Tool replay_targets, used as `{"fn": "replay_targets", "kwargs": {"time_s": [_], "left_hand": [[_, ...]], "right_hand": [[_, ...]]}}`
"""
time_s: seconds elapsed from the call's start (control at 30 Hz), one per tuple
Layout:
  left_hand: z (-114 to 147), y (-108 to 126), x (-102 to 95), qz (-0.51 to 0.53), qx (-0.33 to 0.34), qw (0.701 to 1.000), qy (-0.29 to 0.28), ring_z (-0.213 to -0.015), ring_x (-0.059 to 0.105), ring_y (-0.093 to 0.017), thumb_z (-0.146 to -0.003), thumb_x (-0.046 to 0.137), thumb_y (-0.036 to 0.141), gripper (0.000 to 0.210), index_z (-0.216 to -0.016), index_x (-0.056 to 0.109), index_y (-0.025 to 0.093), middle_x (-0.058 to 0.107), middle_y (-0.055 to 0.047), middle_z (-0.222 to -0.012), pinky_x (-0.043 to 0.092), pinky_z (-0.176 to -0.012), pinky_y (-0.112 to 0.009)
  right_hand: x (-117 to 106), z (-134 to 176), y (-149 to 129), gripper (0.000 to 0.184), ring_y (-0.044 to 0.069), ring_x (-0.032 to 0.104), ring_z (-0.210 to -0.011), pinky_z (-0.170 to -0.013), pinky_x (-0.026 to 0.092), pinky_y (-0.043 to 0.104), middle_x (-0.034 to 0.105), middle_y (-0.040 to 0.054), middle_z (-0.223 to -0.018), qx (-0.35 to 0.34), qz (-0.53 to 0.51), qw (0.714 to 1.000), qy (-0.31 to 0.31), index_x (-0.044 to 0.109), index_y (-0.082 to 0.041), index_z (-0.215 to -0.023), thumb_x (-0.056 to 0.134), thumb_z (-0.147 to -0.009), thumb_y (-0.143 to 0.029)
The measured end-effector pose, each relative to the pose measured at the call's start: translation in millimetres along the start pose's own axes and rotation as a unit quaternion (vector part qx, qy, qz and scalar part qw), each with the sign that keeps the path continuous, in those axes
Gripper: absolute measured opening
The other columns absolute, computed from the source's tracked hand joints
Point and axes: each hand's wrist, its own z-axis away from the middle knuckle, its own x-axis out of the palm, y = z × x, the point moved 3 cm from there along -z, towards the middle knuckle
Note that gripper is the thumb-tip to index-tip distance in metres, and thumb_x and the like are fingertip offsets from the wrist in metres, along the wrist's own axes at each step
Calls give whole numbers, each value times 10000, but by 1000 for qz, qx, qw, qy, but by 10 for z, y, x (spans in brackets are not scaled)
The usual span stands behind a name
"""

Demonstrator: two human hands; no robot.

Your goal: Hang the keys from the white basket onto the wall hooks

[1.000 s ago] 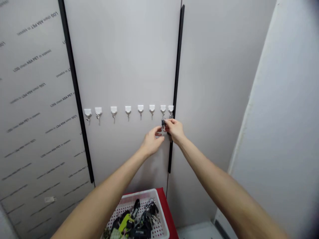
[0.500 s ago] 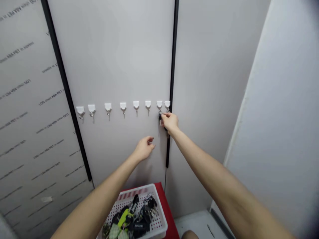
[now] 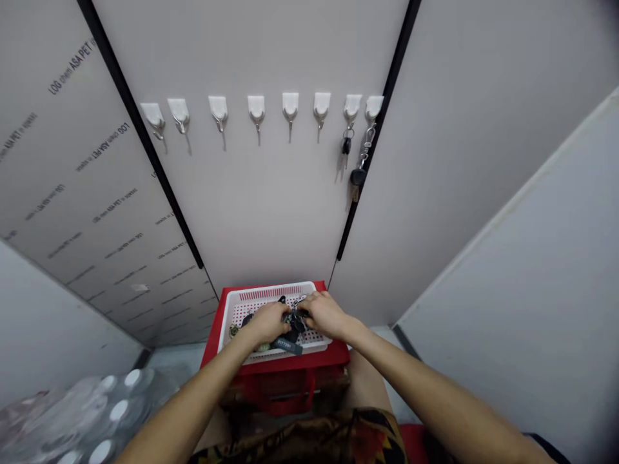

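Gry panels (image 3: 242, 206) (L lettered), pale flr (image 3: 176, 356)

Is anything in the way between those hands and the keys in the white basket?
Nothing visible is: the left hand and the right hand both reach into the open white basket, close against the dark keys. The hands hide part of the pile, so I can't tell what lies beneath them.

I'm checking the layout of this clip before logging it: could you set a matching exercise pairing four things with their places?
1. White basket
2. Key on a silver chain
3. White-capped bottles
4. Right hand

A. Lower left of the picture
B. Inside the basket, at its dark contents
C. On a red surface
D. Hanging from the rightmost hook

Pairs: 1-C, 2-D, 3-A, 4-B
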Motion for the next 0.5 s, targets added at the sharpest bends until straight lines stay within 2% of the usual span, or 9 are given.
{"fn": "replay_targets", "kwargs": {"time_s": [0.2, 0.27, 0.37, 0.43, 0.5], "left_hand": [[-31, 49, -3, -76, -37, 996, 11, -719, 517, -216, -555, 460, 193, 243, -777, 558, 189, 586, -86, -770, 354, -611, -281], [-49, 39, -13, -56, -49, 997, 21, -685, 515, -197, -543, 455, 174, 233, -750, 561, 186, 586, -70, -722, 351, -593, -265], [-66, -17, -70, 29, -52, 997, 52, -635, 501, -150, -543, 444, 164, 231, -746, 555, 170, 576, -33, -676, 345, -562, -222], [-64, -59, -123, 81, -52, 993, 62, -607, 490, -126, -549, 437, 165, 232, -751, 553, 159, 568, -15, -660, 340, -543, -199], [-50, -74, -160, 88, -53, 994, 46, -582, 483, -118, -537, 452, 169, 223, -730, 562, 159, 562, -3, -629, 334, -529, -192]], "right_hand": [[-44, -47, -15, 303, 198, 438, -814, -677, 289, 314, 531, 77, -843, 23, 47, 998, -28, 524, -206, -894, 449, -601, -219], [-33, -43, -15, 292, 190, 433, -813, -677, 285, 308, 525, 66, -834, 24, 39, 998, -31, 532, -222, -880, 439, -604, -207], [-18, -38, 6, 238, 182, 426, -810, -684, 280, 302, 521, 59, -828, 30, 26, 999, -25, 552, -213, -820, 425, -619, -215], [-24, -50, 26, 254, 185, 415, -826, -694, 274, 306, 516, 63, -854, 34, 26, 999, -6, 536, -208, -856, 422, -632, -241], [-34, -80, 41, 305, 199, 396, -857, -712, 260, 322, 506, 74, -901, 38, 41, 998, 16, 498, -202, -930, 425, -638, -250]]}}
